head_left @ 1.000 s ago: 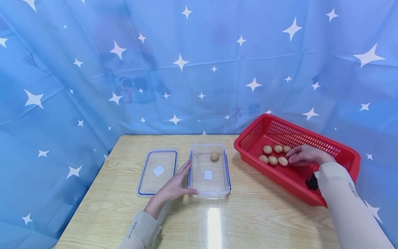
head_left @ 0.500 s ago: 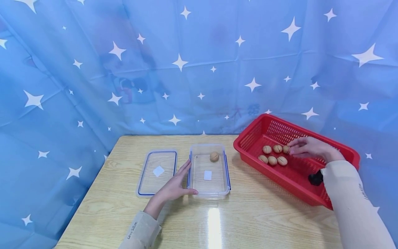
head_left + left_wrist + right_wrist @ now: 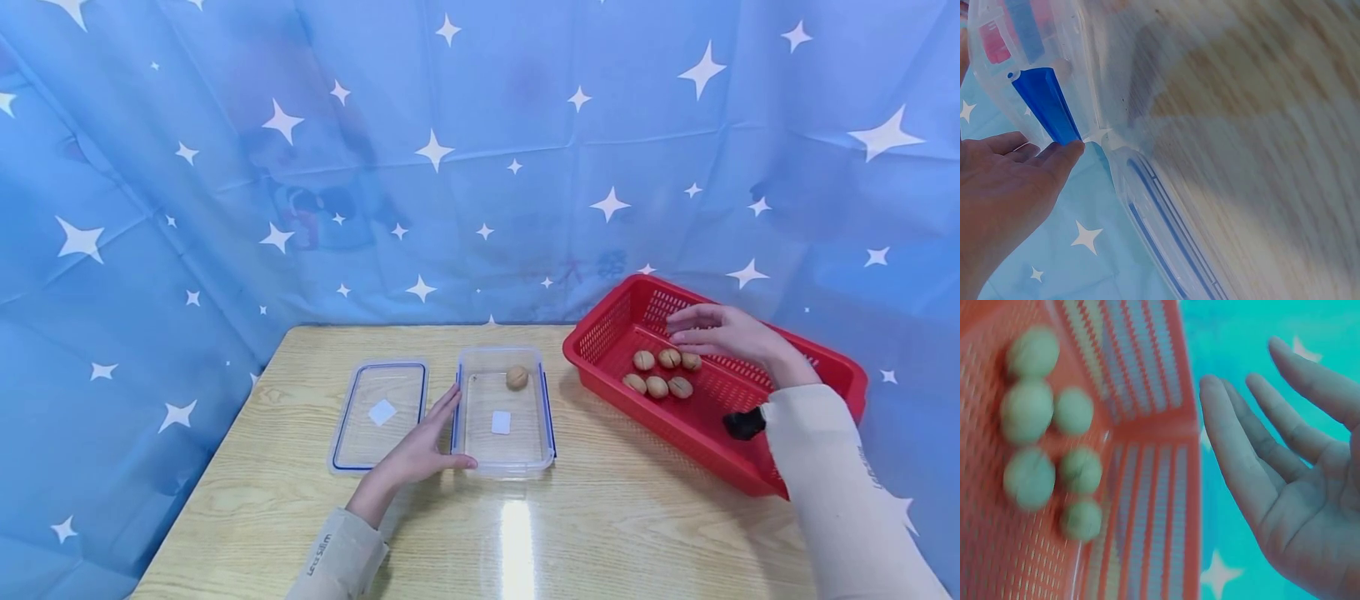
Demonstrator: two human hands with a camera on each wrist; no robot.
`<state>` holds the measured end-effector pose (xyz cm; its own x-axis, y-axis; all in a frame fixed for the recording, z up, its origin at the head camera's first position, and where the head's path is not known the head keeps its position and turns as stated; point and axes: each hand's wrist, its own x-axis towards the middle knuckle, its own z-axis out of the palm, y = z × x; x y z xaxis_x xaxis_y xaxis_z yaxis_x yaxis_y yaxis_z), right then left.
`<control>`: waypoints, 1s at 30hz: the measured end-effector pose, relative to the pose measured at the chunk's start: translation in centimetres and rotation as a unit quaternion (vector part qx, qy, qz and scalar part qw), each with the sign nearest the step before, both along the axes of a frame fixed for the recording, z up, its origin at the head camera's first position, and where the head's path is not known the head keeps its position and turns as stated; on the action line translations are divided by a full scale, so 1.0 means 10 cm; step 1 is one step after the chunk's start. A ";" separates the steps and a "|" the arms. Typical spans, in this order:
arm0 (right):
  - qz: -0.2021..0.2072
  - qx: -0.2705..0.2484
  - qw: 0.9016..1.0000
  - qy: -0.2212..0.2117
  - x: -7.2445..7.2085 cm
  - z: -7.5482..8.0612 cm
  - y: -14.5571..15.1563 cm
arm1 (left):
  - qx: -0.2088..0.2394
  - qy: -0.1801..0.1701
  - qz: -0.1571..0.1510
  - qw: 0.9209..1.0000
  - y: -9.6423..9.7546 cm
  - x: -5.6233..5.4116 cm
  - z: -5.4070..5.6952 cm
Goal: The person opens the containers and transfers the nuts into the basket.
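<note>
My left hand [image 3: 416, 450] rests against the left side of a clear plastic food container [image 3: 506, 454], its fingers straight. In the left wrist view the fingertips touch by a blue side latch [image 3: 1050, 103]. One walnut [image 3: 517, 377] sits inside the container, near its far right corner. Over the red plastic basket [image 3: 675, 429] hovers my right hand [image 3: 731, 337], fingers extended and holding nothing. Several walnuts [image 3: 657, 387] lie below it in two short rows on the basket floor. The right wrist view shows the empty palm [image 3: 1310, 494] beside these walnuts [image 3: 1025, 412].
A clear lid with a blue seal [image 3: 360, 458] lies flat on the wooden table [image 3: 600, 533], left of the container. Behind the table hangs a blue curtain with white stars [image 3: 487, 183]. A black device [image 3: 744, 425] sits at my right wrist.
My right hand has risen away from the walnuts toward the basket's far side, its fingers now straighter. The left hand, container and lid have stayed put.
</note>
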<state>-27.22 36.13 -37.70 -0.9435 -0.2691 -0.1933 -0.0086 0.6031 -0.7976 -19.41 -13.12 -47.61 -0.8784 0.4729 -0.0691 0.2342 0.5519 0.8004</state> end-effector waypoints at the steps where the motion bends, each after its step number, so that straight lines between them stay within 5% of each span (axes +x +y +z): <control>1: 0.001 -0.003 1.000 0.010 0.02 0.03 -0.07 | 0.000 0.000 0.000 1.000 0.00 0.00 0.00; 11: 0.021 -0.014 0.998 0.060 0.12 0.12 -1.05 | -0.004 0.005 -0.003 1.000 -0.01 -0.01 0.00; 18: 0.091 -0.079 0.993 0.010 0.08 -0.18 -1.71 | -0.004 0.006 -0.001 1.000 -0.01 -0.01 0.00; 25: 0.049 -0.064 0.992 -0.093 0.10 -0.47 -2.16 | -0.003 0.002 0.004 1.000 -0.01 -0.01 0.00; 30: 0.053 -0.046 0.994 -0.088 0.03 -0.61 -2.42 | -0.003 0.003 0.002 1.000 -0.01 -0.01 0.00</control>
